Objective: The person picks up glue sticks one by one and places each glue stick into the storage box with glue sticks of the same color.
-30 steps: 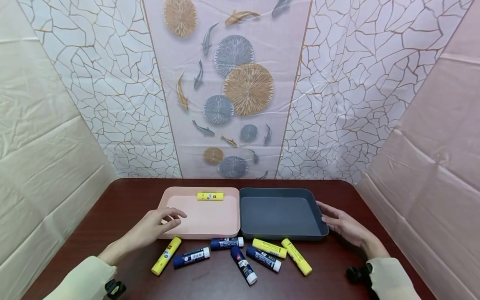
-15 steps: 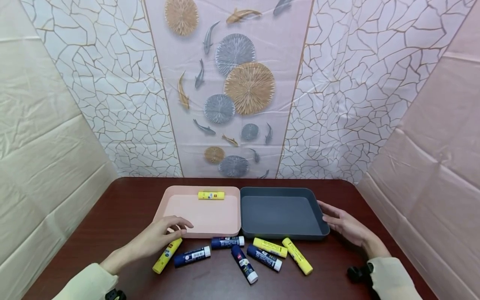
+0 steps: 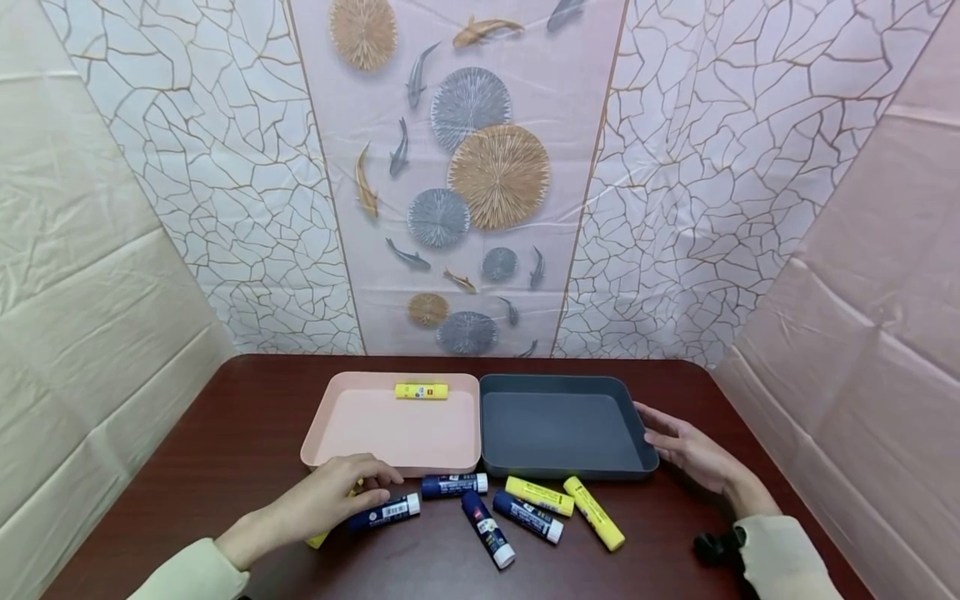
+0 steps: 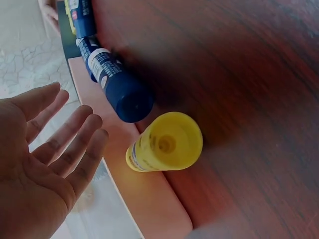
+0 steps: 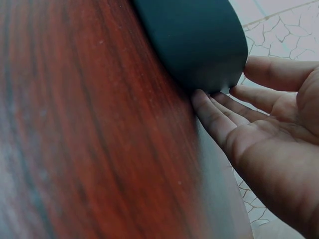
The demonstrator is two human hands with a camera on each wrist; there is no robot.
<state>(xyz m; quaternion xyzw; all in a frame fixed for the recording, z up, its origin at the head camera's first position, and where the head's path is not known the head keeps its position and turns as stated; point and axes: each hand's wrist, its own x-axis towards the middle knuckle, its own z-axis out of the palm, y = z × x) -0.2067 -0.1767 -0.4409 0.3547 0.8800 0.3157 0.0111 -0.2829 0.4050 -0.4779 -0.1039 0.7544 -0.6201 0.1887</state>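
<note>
In the head view, the left hand (image 3: 337,493) hovers at lower left, relaxed and holding nothing, partly hiding a yellow stick (image 4: 169,144) and a blue stick (image 3: 384,513). At right, the right hand (image 3: 693,457), unclenched, touches the grey tray (image 3: 567,425). The pink tray (image 3: 390,433), left of centre, holds another yellow stick (image 3: 422,391); five more sticks (image 3: 487,529) lie lower centre on the bench (image 3: 247,417).

Yellow tubes (image 3: 594,513); navy tubes (image 3: 487,530), white-capped. One pink tray (image 3: 397,433), one slate-blue tray (image 3: 570,425), one red-brown table (image 3: 255,433). White wall cloth (image 3: 247,208), gold crackle pattern.
</note>
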